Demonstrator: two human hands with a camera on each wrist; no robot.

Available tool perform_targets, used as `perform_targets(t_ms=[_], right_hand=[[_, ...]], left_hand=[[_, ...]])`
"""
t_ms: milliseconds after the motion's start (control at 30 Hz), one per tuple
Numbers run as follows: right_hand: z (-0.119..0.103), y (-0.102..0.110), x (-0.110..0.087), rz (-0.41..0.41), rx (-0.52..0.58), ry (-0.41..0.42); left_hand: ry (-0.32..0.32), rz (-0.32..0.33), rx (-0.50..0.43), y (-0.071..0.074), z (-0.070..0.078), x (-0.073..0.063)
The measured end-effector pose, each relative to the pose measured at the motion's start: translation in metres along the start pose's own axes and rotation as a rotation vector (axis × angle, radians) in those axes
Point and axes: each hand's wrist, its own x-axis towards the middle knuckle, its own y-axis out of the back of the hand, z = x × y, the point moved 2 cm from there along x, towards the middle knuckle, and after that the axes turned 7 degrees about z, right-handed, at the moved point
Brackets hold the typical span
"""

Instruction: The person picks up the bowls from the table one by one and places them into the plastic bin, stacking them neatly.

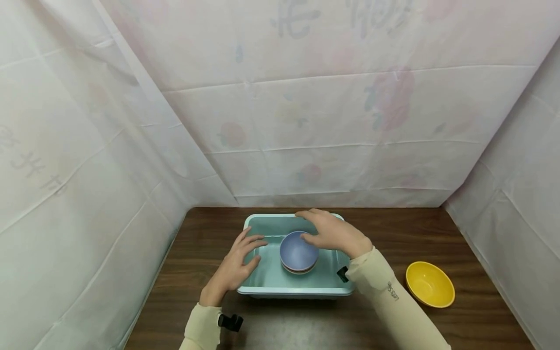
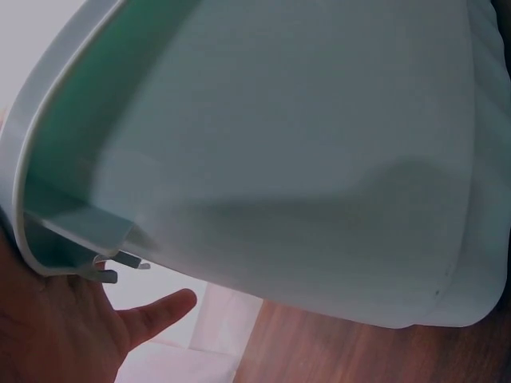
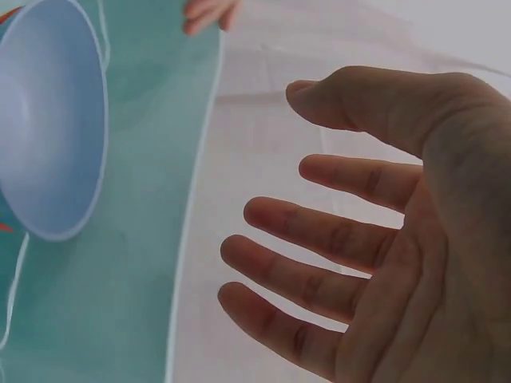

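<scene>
A blue bowl [image 1: 299, 252] sits on top of a short stack inside a pale teal basin [image 1: 262, 277]; a pinkish rim shows below it. Above the basin's right side hovers my right hand [image 1: 334, 232], fingers spread and holding nothing. In the right wrist view the blue bowl [image 3: 60, 120] lies apart from the right hand [image 3: 383, 223]. My left hand [image 1: 236, 262] is at the basin's left edge with its fingers loosely extended. The left wrist view has the left hand [image 2: 64, 335] beside the outer wall of the basin [image 2: 319, 159]; whether it touches the rim I cannot tell.
A yellow bowl [image 1: 430, 285] stands on the dark wood table [image 1: 175, 291] to the right of the basin, near my right forearm. White printed sheets [image 1: 323, 170] hang around the table at the back and both sides.
</scene>
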Motion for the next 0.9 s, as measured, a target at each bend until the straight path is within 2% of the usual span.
perform_targets(t_ms=[367, 533, 733, 900], right_hand=[[0.021, 0.022, -0.035, 0.182, 0.054, -0.014], [0.034, 0.026, -0.052, 0.289, 0.056, -0.027], [0.050, 0.028, -0.077, 0.382, 0.039, -0.078], [0.063, 0.024, -0.098, 0.453, 0.025, -0.088]], left_hand=[[-0.016, 0.007, 0.005, -0.001, -0.001, 0.002], [-0.012, 0.005, 0.002, -0.001, -0.001, 0.002], [-0.016, 0.017, 0.000, -0.001, 0.001, 0.000], [-0.017, 0.024, -0.004, -0.001, 0.001, -0.001]])
